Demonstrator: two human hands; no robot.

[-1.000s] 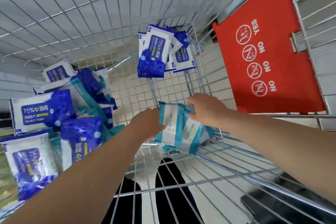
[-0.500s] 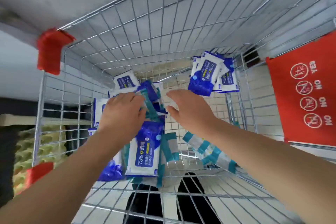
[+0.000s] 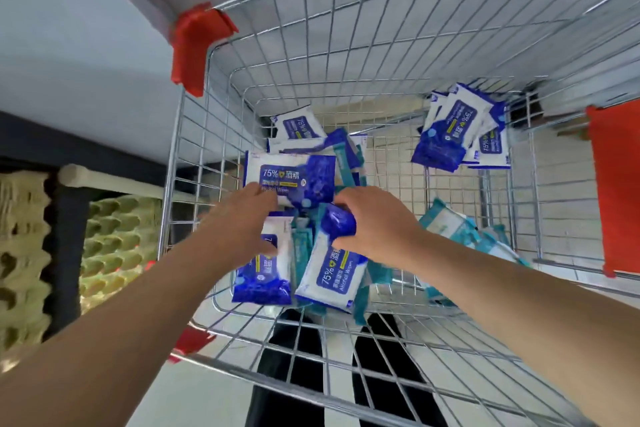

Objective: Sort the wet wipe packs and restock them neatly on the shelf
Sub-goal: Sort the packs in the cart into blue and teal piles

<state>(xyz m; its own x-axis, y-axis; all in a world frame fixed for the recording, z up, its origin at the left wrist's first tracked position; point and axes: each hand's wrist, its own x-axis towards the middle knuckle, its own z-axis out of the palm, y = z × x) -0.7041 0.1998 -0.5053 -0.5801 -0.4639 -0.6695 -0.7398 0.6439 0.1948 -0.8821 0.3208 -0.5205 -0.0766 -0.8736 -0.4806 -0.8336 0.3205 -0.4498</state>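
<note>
Both my hands reach into a wire shopping cart (image 3: 346, 45). A heap of blue-and-white wet wipe packs mixed with teal-and-white ones lies at the cart's left. My left hand (image 3: 242, 222) rests on a blue pack (image 3: 263, 274), its fingertips touching the big blue pack (image 3: 294, 180) above. My right hand (image 3: 377, 225) grips the dark blue end of another blue pack (image 3: 332, 274). A few blue packs (image 3: 457, 128) lean in the far right corner. Teal packs (image 3: 460, 229) lie at the right, partly behind my right forearm.
Red plastic corner guards (image 3: 197, 42) cap the cart's rim. A red sign panel (image 3: 616, 191) hangs on the cart's right side. Egg cartons (image 3: 114, 239) are stacked to the left outside the cart. Dark trouser legs (image 3: 298, 350) show through the wire bottom.
Both hands moved from the teal packs at the right to the heap at the left. My right hand closed on a blue pack; my left hand slid lower onto another.
</note>
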